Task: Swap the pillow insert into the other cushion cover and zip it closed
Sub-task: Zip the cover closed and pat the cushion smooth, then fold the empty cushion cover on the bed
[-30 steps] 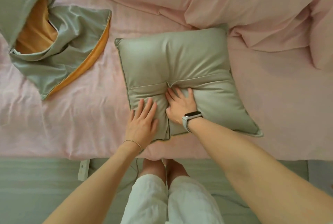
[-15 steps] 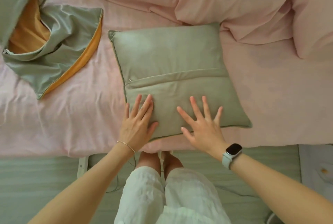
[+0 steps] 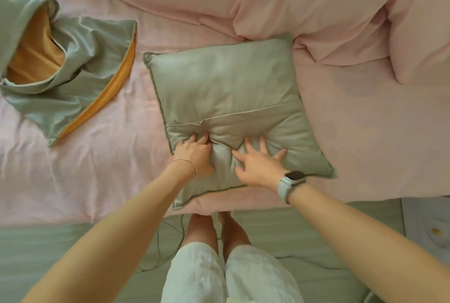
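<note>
Scene: a person stands at the near edge of a bed (image 3: 365, 132) covered in a pink sheet, looking down at both of their hands on a sage-green cushion (image 3: 226, 88).
Cushion position: it lies flat on the bed just in front of the person, turned slightly so its near right corner points away to the right; its near edge overhangs the edge of the bed a little.
Zip seam: a closure line (image 3: 243, 114) runs across the cushion from left to right, rising slightly toward the right. This is the long axis that matters for the coming move.
Seam relative to hands: it lies just beyond both sets of fingertips, on the far side from the person.
Left hand: the left hand (image 3: 194, 154) presses into the cushion near the left end of the seam, fingers bent and digging into the fabric, which bunches into a deep fold around them. Whether it pinches the fabric or a zip pull cannot be told.
Right hand: the right hand (image 3: 258, 164) lies flat with fingers spread wide, pressing on the cushion's near half and gripping nothing.
Nearer hand: the left hand is closer to the seam's left end, where a small pucker shows.
Other cover: an empty green cover with orange lining (image 3: 68, 78) lies crumpled and open at the far left of the bed, well apart from both hands.
Judgement: the seam looks closed along its visible length; the insert seems to be inside this cushion.
</note>
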{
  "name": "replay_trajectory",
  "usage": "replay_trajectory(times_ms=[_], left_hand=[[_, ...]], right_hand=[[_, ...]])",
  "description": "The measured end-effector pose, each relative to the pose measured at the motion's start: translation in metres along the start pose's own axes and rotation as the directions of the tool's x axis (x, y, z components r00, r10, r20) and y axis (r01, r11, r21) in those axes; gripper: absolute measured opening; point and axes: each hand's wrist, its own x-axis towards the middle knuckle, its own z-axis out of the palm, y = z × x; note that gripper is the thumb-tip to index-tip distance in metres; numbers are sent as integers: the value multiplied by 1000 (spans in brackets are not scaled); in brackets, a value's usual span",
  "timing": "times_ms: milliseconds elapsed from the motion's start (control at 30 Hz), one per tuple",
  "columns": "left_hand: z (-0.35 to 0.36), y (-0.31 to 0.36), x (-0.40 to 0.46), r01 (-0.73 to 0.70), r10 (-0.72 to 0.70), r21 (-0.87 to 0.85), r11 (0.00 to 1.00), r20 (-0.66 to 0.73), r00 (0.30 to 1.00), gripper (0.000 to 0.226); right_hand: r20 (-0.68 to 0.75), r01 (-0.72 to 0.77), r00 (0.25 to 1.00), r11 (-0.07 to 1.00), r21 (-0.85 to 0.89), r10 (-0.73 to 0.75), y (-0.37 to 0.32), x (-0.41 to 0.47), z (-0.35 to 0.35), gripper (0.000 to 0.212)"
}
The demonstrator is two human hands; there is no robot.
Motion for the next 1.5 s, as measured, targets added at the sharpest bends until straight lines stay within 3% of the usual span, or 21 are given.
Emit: replay_trajectory(times_ms=[100, 167, 200, 233, 300, 333, 367, 533, 567, 667, 700, 767, 833, 900, 1033, 1100, 1167, 1233, 1333, 1400, 1500], left_hand=[[-22, -3, -27, 6, -15, -44, 999, -217, 976, 34], [-30, 3, -36, -46, 23, -27, 999, -560, 828, 34], [-31, 7, -35, -85, 69, 9, 996, -666, 743, 32], [-32, 14, -34, -131, 108, 20, 991, -697, 709, 44], [-22, 20, -29, -148, 116, -28, 989, -485, 867, 81], [-15, 19, -27, -89, 59, -74, 993, -341, 938, 86], [-5, 15, -24, -51, 17, -116, 992, -283, 959, 88], [60, -13, -47, -72, 48, -45, 996, -394, 918, 93], [72, -19, -56, -62, 34, -61, 996, -387, 921, 92], [80, -26, -72, -74, -48, -222, 972, -497, 866, 77], [73, -23, -70, -105, -55, -246, 964, -567, 822, 70], [50, -7, -62, -161, -35, -257, 953, -621, 783, 63], [35, 5, -52, -162, -14, -251, 954, -579, 815, 63], [37, -1, -48, -128, -20, -266, 955, -489, 872, 64], [65, -31, -68, -47, -32, -231, 972, -328, 944, 66], [74, -44, -82, 106, -178, -324, 940, -202, 963, 69], [71, -61, -96, 263, -341, -421, 868, -122, 932, 65], [59, -85, -110, 325, -425, -450, 832, -139, 895, 60], [27, -132, -123, 343, -509, -482, 806, -270, 817, 53], [9, -174, -127, 325, -566, -555, 766, -344, 749, 50], [-5, -243, -125, 254, -684, -775, 579, -292, 669, 50]], right_hand=[[-312, 54, 950, 996, 73, -29, 14, -36, -5, 41], [-629, 105, 777, 983, 153, 15, 17, -41, -9, 41], [-715, 94, 698, 986, 135, 31, 19, -39, -13, 44], [-739, 55, 673, 996, 76, 19, 19, -36, -17, 48], [-594, -34, 804, 999, -29, 10, 23, -25, -14, 57], [-505, -50, 863, 997, -55, 16, 28, -18, -8, 59], [-464, -49, 886, 996, -75, 9, 35, -14, 0, 61], [-449, -54, 893, 985, -161, -24, 74, -33, 43, 55], [-466, -98, 885, 987, -130, 26, 85, -40, 51, 54], [-497, -247, 788, 927, 283, 362, 99, -61, 54, 57], [-520, -245, 753, 906, 346, 403, 97, -62, 50, 57], [-564, -218, 758, 943, 253, 327, 81, -56, 36, 59], [-576, -114, 804, 989, 96, 149, 55, -43, 18, 60], [-527, -109, 846, 994, -25, 79, 34, -30, 16, 58], [-470, -157, 877, 984, -79, 102, 22, -46, 40, 71], [-493, -173, 860, 984, -47, 128, 10, -52, 39, 64], [-538, -98, 840, 995, -16, 74, -14, -50, 17, 56], [-579, 12, 815, 1000, -27, -25, -49, -41, -11, 58], [-545, 157, 825, 987, -27, -146, -106, -19, -47, 56], [-570, 255, 791, 967, -21, -221, -145, -3, -66, 55], [-541, 337, 783, 940, -50, -309, -202, 30, -86, 54]])
